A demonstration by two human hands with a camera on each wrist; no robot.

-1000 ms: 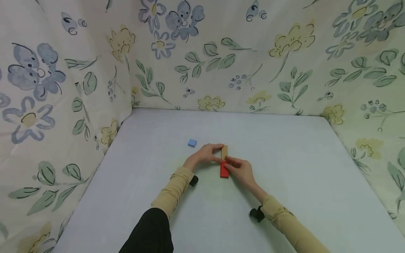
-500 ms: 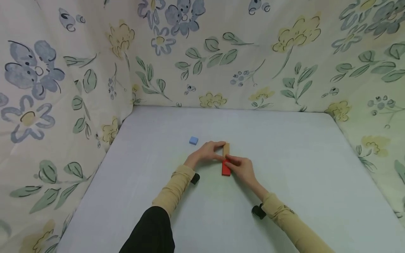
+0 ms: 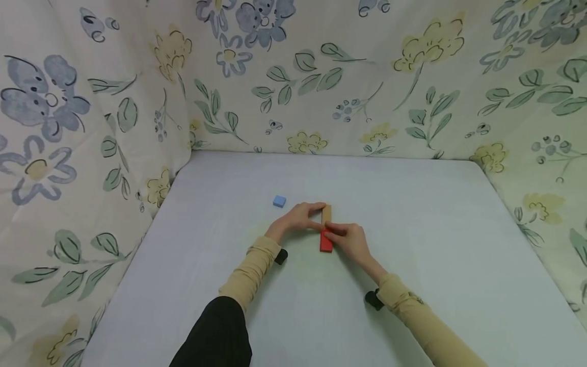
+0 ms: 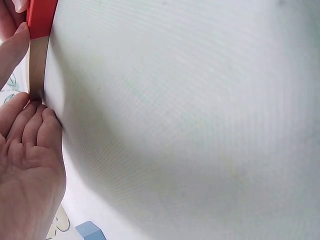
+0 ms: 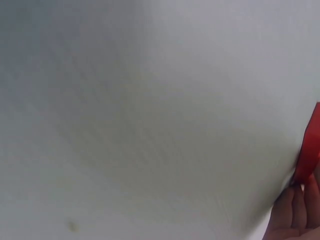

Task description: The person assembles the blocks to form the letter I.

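Note:
A plain wooden block (image 3: 326, 213) and a red block (image 3: 326, 241) lie end to end in a line on the table. My left hand (image 3: 297, 218) spans the wooden block from the left, fingers at its far end and thumb near the seam with the red one. The right hand (image 3: 350, 239) pinches the far part of the red block from the right side. Viewed from the left wrist, the ends of the wooden block (image 4: 38, 67) and red block (image 4: 42, 19) meet flush. Only a strip of the red block (image 5: 309, 150) shows in the right wrist view, against the fingers.
A small blue block (image 3: 279, 201) lies beyond the left hand, to the left of the pair. The white table (image 3: 220, 204) ends at a flowered cloth (image 3: 293, 102) hanging behind and at both sides. Black wrist cameras sit under both sleeves.
The head view has tilted down slightly, so everything shifts a little in frame. Both hands keep their places on the blocks.

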